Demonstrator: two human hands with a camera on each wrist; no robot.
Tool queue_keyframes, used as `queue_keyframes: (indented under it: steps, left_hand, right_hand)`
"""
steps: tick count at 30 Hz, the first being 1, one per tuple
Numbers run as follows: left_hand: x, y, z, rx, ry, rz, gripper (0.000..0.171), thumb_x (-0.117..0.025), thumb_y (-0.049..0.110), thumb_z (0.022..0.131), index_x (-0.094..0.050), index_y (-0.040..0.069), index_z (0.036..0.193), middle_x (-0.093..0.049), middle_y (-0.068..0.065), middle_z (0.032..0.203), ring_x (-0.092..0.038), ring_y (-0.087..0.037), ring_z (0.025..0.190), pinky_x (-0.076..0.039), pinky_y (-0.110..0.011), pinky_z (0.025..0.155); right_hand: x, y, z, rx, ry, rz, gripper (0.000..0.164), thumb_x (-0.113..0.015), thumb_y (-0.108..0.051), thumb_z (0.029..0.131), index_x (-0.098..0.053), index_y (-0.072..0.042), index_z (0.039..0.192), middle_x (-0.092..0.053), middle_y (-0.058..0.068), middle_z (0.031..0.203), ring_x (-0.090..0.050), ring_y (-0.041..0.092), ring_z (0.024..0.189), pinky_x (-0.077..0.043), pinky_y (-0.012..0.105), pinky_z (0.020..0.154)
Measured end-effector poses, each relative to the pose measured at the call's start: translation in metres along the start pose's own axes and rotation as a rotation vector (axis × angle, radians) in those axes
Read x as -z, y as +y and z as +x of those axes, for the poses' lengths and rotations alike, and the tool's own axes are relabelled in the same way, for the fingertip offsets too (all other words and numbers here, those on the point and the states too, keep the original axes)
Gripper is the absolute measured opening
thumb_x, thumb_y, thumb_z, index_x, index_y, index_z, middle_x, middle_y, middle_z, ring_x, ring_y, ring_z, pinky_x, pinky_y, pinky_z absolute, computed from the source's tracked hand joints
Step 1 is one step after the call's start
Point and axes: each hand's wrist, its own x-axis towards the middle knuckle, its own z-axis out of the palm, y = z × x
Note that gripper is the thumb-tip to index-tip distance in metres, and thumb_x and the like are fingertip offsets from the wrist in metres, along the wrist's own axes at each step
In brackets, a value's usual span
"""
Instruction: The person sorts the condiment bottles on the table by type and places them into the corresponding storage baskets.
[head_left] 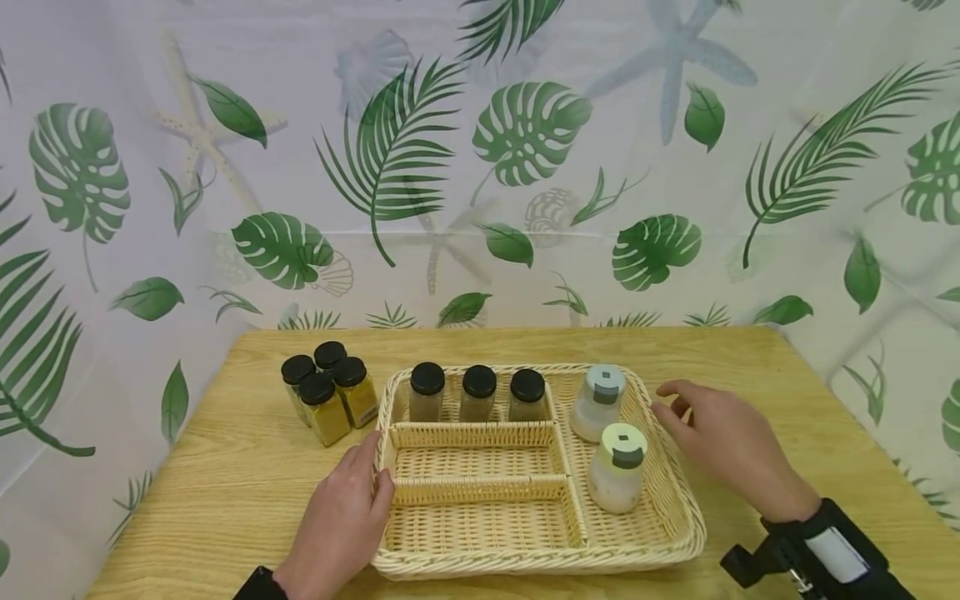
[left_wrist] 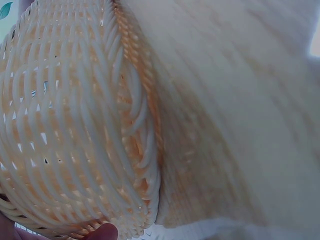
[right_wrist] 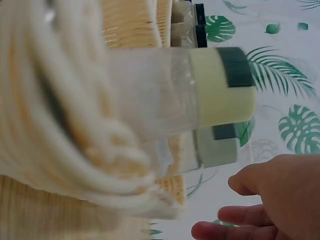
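A woven basket (head_left: 540,567) with several compartments lies on the table. My left hand (head_left: 341,512) grips its left rim; in the left wrist view a fingertip (left_wrist: 102,232) shows at the wicker wall (left_wrist: 60,125). Just outside the right rim is my right hand (head_left: 727,446), fingers loosely bent and holding nothing. In the right compartment stand a jar with a pale blue-grey lid (head_left: 597,408) and, nearer me, a jar with a yellow-green lid (head_left: 617,483). Three black-lidded spice jars (head_left: 477,396) stand in a row in the back left compartment.
Several black-lidded jars with yellow contents (head_left: 327,417) stand clustered on the wooden table (head_left: 217,467), left of the basket. A leaf-patterned cloth (head_left: 555,275) hangs behind the table and at its sides.
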Motion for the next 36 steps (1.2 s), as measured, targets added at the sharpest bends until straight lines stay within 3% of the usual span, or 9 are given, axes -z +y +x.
queue_keyframes:
  steps: [5, 9, 14, 21, 25, 28, 30, 36]
  left_hand:
    - [0.001, 0.0, -0.001, 0.005, -0.011, -0.003, 0.05, -0.052, 0.02, 0.102, -0.046, -0.003, 0.146, -0.064, -0.017, 0.125, -0.067, -0.021, 0.097, -0.057, -0.044, 0.084]
    - [0.002, 0.0, -0.003, 0.015, -0.022, -0.011, 0.05, -0.052, 0.02, 0.102, -0.046, -0.003, 0.146, -0.064, -0.016, 0.122, -0.064, -0.016, 0.087, -0.057, -0.041, 0.079]
    - [0.002, 0.0, -0.005, 0.017, -0.029, -0.017, 0.05, -0.052, 0.019, 0.102, -0.046, -0.003, 0.146, -0.064, -0.016, 0.122, -0.061, -0.014, 0.082, -0.056, -0.039, 0.077]
    - [0.002, 0.0, -0.003, 0.012, -0.024, -0.019, 0.05, -0.053, 0.019, 0.102, -0.047, -0.003, 0.146, -0.065, -0.014, 0.117, -0.055, -0.01, 0.073, -0.054, -0.036, 0.073]
    - [0.002, -0.002, -0.003, -0.01, -0.002, -0.012, 0.049, -0.054, 0.018, 0.101, -0.048, -0.003, 0.145, -0.066, -0.013, 0.114, -0.06, -0.013, 0.076, -0.055, -0.038, 0.074]
    - [0.002, -0.003, -0.002, -0.032, 0.028, -0.002, 0.049, -0.055, 0.019, 0.101, -0.05, -0.004, 0.143, -0.066, -0.016, 0.121, -0.07, -0.025, 0.093, -0.057, -0.045, 0.082]
    - [0.002, -0.003, -0.001, -0.044, 0.047, 0.012, 0.049, -0.056, 0.02, 0.1, -0.051, -0.004, 0.142, -0.066, -0.018, 0.126, -0.069, -0.033, 0.106, -0.056, -0.049, 0.088]
    - [0.005, -0.001, 0.005, -0.076, 0.076, 0.06, 0.047, -0.061, 0.023, 0.097, -0.059, -0.005, 0.134, -0.068, -0.018, 0.115, -0.07, -0.032, 0.097, -0.058, -0.047, 0.079]
  right_hand:
    - [-0.014, 0.007, 0.001, -0.07, -0.097, 0.038, 0.051, -0.059, -0.034, 0.101, -0.054, 0.0, 0.139, -0.069, 0.006, 0.089, -0.049, 0.012, 0.056, -0.036, 0.029, 0.049]
    - [-0.028, 0.007, -0.001, -0.084, -0.162, 0.047, 0.057, -0.059, -0.03, 0.101, -0.046, 0.002, 0.146, -0.06, 0.001, 0.074, -0.046, 0.013, 0.053, -0.033, 0.029, 0.047]
    - [-0.044, 0.007, -0.005, -0.069, -0.161, 0.007, 0.065, -0.059, -0.023, 0.099, -0.034, 0.004, 0.153, -0.044, -0.002, 0.057, -0.043, 0.011, 0.046, -0.031, 0.027, 0.043]
    - [-0.05, 0.007, -0.006, -0.09, -0.183, 0.054, 0.07, -0.052, -0.018, 0.101, -0.018, 0.003, 0.159, -0.048, 0.0, 0.058, -0.044, 0.013, 0.046, -0.031, 0.029, 0.043]
    - [-0.053, 0.008, -0.006, -0.076, -0.165, 0.053, 0.069, -0.051, -0.016, 0.1, -0.019, 0.002, 0.159, -0.045, 0.0, 0.055, -0.041, 0.013, 0.043, -0.029, 0.029, 0.043]
    - [-0.053, 0.009, -0.005, -0.059, -0.143, 0.039, 0.068, -0.051, -0.015, 0.099, -0.021, 0.003, 0.158, -0.044, 0.0, 0.054, -0.04, 0.013, 0.042, -0.029, 0.029, 0.042]
    - [-0.053, 0.01, -0.004, -0.054, -0.131, 0.032, 0.068, -0.051, -0.015, 0.099, -0.023, 0.004, 0.158, -0.044, 0.0, 0.054, -0.04, 0.013, 0.043, -0.028, 0.029, 0.042]
    - [-0.052, 0.01, -0.002, -0.052, -0.119, 0.023, 0.067, -0.051, -0.015, 0.099, -0.024, 0.005, 0.157, -0.044, 0.0, 0.055, -0.04, 0.013, 0.045, -0.028, 0.03, 0.043]
